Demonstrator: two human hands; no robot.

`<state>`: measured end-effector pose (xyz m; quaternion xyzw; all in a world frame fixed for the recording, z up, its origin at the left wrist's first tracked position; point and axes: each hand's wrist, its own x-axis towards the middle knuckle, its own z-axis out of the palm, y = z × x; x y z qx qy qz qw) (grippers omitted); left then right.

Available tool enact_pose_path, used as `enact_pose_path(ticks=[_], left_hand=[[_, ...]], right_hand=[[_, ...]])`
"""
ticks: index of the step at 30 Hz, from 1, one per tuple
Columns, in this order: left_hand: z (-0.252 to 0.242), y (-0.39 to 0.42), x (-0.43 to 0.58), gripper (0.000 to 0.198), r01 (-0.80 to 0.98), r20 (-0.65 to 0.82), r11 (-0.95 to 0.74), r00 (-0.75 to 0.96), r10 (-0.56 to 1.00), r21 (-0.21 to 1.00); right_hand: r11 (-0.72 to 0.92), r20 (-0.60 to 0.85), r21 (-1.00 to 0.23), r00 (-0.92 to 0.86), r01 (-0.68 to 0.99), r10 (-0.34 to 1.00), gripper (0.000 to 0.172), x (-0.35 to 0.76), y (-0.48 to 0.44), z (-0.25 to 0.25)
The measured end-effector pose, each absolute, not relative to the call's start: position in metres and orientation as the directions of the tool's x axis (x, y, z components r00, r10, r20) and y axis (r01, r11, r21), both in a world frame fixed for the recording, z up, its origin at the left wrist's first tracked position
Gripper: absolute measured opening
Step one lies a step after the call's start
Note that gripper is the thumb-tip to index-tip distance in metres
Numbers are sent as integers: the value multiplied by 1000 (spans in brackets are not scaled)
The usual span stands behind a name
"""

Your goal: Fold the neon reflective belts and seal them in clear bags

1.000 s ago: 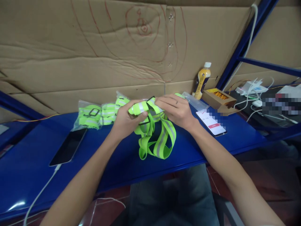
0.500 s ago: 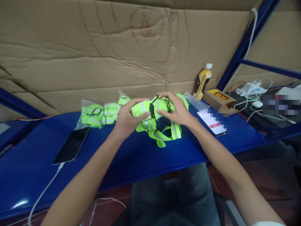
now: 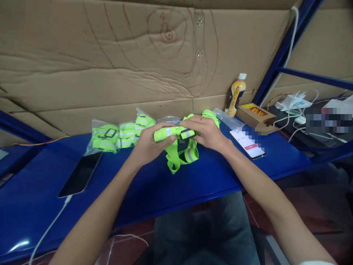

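Note:
A neon-yellow reflective strap (image 3: 180,154) with grey bands and a black buckle is gathered between both hands above the blue table (image 3: 154,184). My left hand (image 3: 149,145) grips the folded left end of the bundle, fingers curled round it. Over on the other side, my right hand (image 3: 205,130) is closed over the top of the bundle by the buckle. Loose loops of the strap hang below the hands onto the table.
Clear bags of the same yellow straps (image 3: 106,138) lie at the back left. A dark phone on a white cable (image 3: 79,173) lies left. A lit phone (image 3: 246,143), a yellow bottle (image 3: 235,94) and a small cardboard box (image 3: 256,114) sit right. A cardboard wall stands behind.
The hanging loops have been gathered up and are shorter and tighter under my hands. My hands have come closer together over the bundle.

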<state>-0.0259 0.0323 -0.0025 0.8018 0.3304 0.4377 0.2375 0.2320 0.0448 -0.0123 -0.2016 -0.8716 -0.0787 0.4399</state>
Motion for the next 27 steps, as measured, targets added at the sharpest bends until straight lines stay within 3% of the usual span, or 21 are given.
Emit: enact_pose_path(ticks=[4,7,9,12,17,19,21,24,27], left_hand=[[-3,27,-24,71,12,390,-437,428,815,900],[-1,22,-19,64,-138,273,-238,380,884,961],[1,23,-18,55,-119,253,-227,286,924,967],[1,31,-23,60,10,397,-407,200,896,913],[5,30,-29,50,350,586,-662,307,750,663],[7,22,-27,47,394,607,-709,367,705,585],[8,14,-24,45,404,621,-750,422,661,524],[7,8,-21,41,365,596,-785,513,618,500],[6,7,-19,42,331,526,-792,607,595,514]], right_hand=[[846,857,147,-493,513,150,39,229,47,-20],[817,845,157,-503,555,180,38,223,46,-21],[829,816,125,-532,545,227,44,218,43,-19],[863,765,76,-584,500,272,54,213,36,-13],[830,833,76,-493,552,252,51,215,30,-2],[827,830,14,-468,562,304,46,220,32,1],[844,752,-132,-502,520,427,46,225,35,5],[802,525,-395,-606,449,598,48,235,36,9],[725,337,-536,-677,434,654,45,238,36,9]])
